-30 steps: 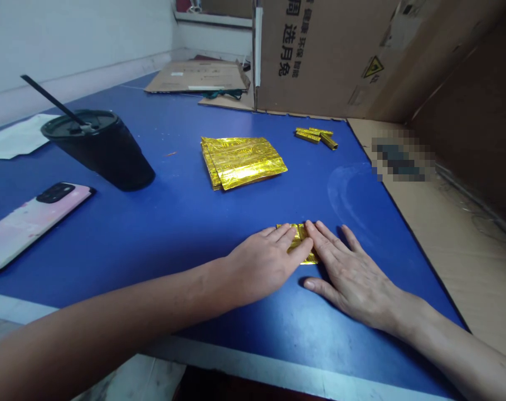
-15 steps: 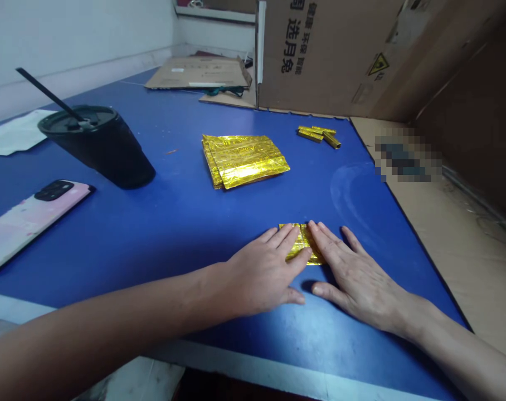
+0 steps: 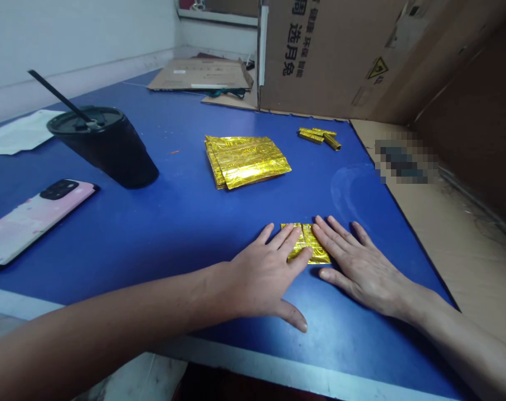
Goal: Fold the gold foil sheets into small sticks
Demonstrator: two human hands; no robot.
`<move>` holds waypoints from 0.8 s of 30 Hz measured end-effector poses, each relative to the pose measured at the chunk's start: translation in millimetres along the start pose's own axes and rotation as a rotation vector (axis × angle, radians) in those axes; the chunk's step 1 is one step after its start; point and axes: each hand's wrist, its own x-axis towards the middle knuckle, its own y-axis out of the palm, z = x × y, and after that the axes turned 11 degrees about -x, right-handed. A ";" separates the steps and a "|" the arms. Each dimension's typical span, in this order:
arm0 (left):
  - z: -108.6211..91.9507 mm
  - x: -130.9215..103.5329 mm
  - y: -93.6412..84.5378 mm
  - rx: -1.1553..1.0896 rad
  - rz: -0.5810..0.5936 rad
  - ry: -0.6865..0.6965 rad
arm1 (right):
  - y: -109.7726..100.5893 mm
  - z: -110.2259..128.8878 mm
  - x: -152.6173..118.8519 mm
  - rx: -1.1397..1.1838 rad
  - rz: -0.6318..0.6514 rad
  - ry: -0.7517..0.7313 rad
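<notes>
A folded sheet of gold foil paper point(image 3: 317, 254) lies flat on the blue table, with a seam running down its middle. My left hand point(image 3: 265, 275) rests open with its fingertips on the left half of the sheet, thumb stretched out on the table. On the right edge lies my right hand point(image 3: 357, 267), open, fingers spread, touching the foil and the tabletop. Parts of the sheet are hidden under the fingers. Beyond it sits a stack of gold foil sheets point(image 3: 248, 160). Several small folded gold foil pieces point(image 3: 319, 136) lie farther back to the right.
A black tumbler point(image 3: 106, 147) with a straw stands at the left, behind a pink and white phone point(image 3: 35, 223). White paper point(image 3: 23, 133) lies by the wall. Flat cardboard point(image 3: 203, 75) and a large cardboard box point(image 3: 332, 61) are at the back. The table point(image 3: 173, 217) has a pale front edge.
My right hand has slid slightly to the right, uncovering more of the foil sheet. My left hand's fingers have spread and its thumb has stretched out. The view has shifted a little.
</notes>
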 end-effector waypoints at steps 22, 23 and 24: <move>5.0 -1.5 -4.4 -0.086 0.055 0.027 | -5.2 -1.0 1.2 0.060 -0.024 0.109; 5.6 -1.6 -4.8 -0.096 0.063 0.028 | -5.5 -1.1 1.1 0.061 -0.021 0.106; 6.1 -1.5 -5.2 -0.104 0.068 0.028 | -5.7 -1.4 0.8 0.062 -0.016 0.103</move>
